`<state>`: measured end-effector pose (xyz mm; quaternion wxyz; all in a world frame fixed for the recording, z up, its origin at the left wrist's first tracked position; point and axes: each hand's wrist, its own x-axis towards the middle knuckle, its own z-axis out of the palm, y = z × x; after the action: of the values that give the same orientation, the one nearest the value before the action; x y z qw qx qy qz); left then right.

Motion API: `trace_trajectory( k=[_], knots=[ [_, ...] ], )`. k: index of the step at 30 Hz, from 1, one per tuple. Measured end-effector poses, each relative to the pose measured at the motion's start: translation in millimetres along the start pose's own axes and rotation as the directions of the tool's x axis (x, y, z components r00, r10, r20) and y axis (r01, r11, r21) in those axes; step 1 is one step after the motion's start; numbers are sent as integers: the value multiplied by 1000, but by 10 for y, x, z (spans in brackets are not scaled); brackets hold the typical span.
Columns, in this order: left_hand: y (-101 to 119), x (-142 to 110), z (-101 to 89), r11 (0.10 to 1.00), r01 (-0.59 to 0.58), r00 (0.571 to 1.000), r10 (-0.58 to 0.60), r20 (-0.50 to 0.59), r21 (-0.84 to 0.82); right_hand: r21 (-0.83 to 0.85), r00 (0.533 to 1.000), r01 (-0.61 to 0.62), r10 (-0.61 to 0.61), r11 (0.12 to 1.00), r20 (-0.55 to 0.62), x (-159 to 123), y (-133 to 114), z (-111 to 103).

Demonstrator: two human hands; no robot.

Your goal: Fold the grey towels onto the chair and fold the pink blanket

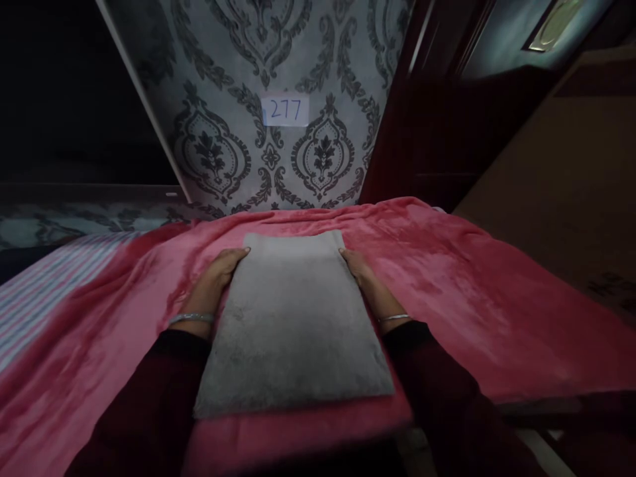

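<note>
A flat grey rectangle of cloth with a slightly fuzzy surface lies over the pink blanket, its near edge wider in view. It looks like a towel or mat; which of these I cannot tell. My left hand grips its left side near the far corner, thumb on top and the other fingers mostly hidden. On the opposite side my right hand holds it the same way, thumb on the edge by the far right corner. Along the far edge runs a paler, smoother band.
The pink plush blanket covers the surface, with a striped cloth at its left. Behind stands a patterned wall bearing a paper marked 277. A dark screen is at left, a dark red door frame at right.
</note>
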<state>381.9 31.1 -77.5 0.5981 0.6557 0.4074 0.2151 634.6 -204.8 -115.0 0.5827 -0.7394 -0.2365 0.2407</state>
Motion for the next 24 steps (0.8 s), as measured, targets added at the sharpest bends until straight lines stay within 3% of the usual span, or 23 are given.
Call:
trace_trajectory(
  k=[6,13,19,24],
  knots=[
    [44,-45,55,944,-65,978,124,-166,323,-235,982,116,-148,965,-120,62,12,-31],
    [111,-58,102,762,-55,931,273,-243,646,-448,951,141,-246,883,-185,75,-14,-15],
    [88,-152,197,664,-7,928,283,-243,748,-526,948,111,-250,843,-200,38,-34,34],
    [88,-177,237,674,2,925,280,-258,739,-523,948,93,-236,847,-214,12,-35,75]
  ],
)
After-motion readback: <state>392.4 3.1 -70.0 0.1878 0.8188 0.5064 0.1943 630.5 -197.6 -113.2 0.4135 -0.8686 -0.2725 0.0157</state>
